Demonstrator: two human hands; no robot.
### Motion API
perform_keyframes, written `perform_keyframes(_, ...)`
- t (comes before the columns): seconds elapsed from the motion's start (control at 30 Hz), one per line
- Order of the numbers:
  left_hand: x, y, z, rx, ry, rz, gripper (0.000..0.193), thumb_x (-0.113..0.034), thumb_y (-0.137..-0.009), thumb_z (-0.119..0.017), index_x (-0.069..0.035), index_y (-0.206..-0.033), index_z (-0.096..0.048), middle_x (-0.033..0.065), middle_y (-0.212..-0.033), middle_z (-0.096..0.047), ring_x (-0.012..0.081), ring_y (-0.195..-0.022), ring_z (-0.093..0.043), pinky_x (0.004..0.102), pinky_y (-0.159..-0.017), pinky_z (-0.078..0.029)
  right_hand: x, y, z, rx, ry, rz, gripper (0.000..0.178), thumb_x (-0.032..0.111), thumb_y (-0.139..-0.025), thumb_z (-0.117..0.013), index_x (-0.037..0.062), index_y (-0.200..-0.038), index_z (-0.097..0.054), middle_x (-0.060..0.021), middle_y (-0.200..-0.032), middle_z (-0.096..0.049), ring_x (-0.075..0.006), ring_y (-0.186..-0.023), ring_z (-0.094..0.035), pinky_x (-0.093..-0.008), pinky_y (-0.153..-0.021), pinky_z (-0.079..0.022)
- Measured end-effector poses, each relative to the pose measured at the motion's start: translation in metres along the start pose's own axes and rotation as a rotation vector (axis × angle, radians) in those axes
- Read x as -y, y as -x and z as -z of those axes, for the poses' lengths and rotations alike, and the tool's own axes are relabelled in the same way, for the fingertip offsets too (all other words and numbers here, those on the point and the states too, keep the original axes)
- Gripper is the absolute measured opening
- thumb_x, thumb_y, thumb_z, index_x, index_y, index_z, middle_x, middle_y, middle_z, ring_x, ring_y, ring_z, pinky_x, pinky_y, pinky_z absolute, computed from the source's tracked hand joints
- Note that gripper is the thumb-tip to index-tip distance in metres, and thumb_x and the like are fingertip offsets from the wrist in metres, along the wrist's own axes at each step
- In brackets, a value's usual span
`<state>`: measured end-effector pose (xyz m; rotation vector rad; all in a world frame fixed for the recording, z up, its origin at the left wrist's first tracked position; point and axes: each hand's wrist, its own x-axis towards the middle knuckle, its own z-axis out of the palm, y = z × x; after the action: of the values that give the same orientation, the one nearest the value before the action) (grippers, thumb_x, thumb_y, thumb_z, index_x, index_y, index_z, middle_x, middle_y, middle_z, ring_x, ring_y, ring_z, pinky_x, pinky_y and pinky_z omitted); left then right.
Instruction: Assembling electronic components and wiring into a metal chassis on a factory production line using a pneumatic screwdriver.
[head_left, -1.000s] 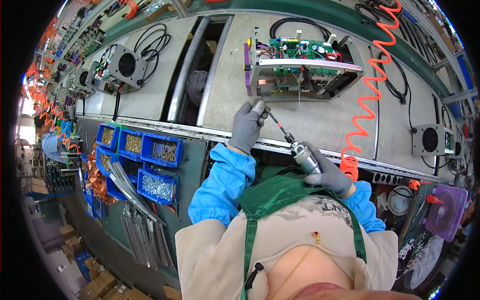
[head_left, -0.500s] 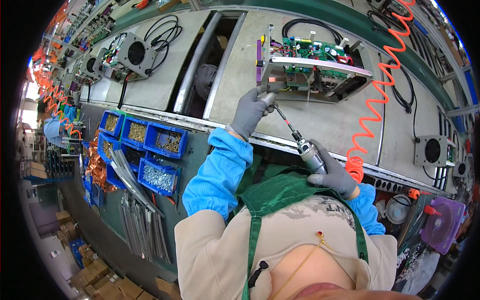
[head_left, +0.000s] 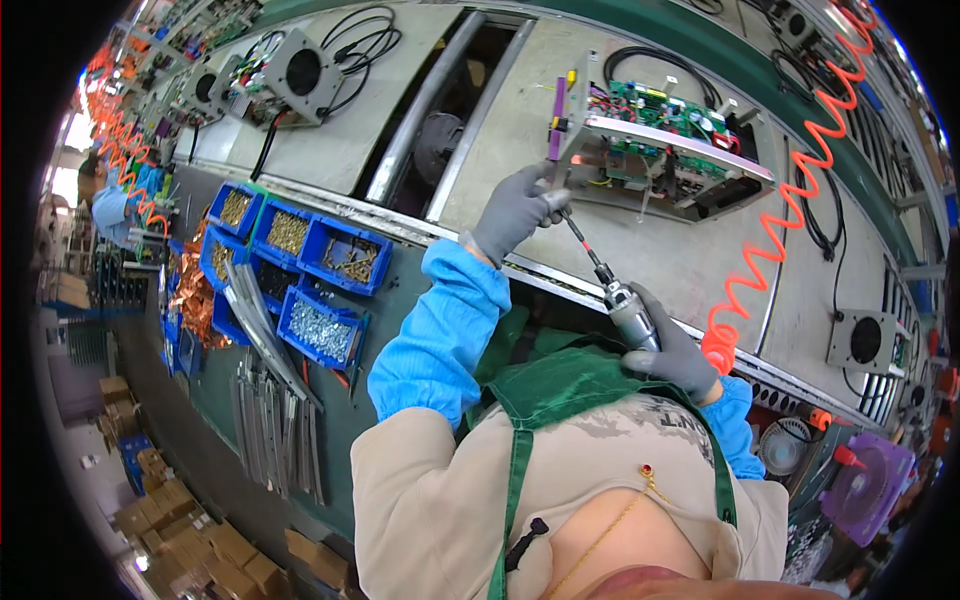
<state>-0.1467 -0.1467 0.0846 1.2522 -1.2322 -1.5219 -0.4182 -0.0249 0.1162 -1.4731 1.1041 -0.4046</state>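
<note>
The silver screwdriver [head_left: 631,318] is tilted, its thin bit [head_left: 580,238] directed up and left, near the open metal unit [head_left: 678,153], which rests on grey worktop [head_left: 730,235], green circuit board [head_left: 665,113] exposed.

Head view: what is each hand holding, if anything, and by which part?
The right hand holds a screwdriver by its silver body. The left hand is at the bit's tip; what its fingers pinch cannot be told.

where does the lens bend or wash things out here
Head view: the green strip behind the metal worktop arcs with fisheye distortion; black fills the corners; a bright patch at far left is washed out; the silver screwdriver catches highlights.
</note>
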Motion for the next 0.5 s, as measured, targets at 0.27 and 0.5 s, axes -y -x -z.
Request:
perform_keyframes(0.27, -0.001, 0.031, -0.021, -0.298, 0.284, -0.083, 0.052, -0.025, -0.091, -0.060, 0.001, -0.134, -0.044, 0.0061, -0.091, -0.068, 0.0077, -0.081, -0.061, 0.0207, -0.066, -0.046, 0.021, -0.006, -0.006, 0.167, -0.578, -0.202, 0.105, 0.021, -0.056, -0.071, 0.0113, -0.149, -0.021, -0.0094, -0.110, -0.050, -0.0169, -0.070, -0.058, -0.0283, -0.055, -0.049)
perform_keyframes(0.5, 0.024, 0.071, 0.011, -0.591, -0.030, -0.339, 0.043, -0.019, -0.098, -0.044, 0.000, -0.136, -0.040, 0.0116, -0.118, -0.061, 0.0200, -0.111, -0.053, 0.0314, -0.086, -0.048, 0.042, -0.029, -0.026, 0.284, -0.564, -0.208, 0.108, 0.026, -0.058, -0.074, 0.0115, -0.149, -0.018, -0.0101, -0.106, -0.051, -0.0168, -0.065, -0.057, -0.0283, -0.054, -0.050)
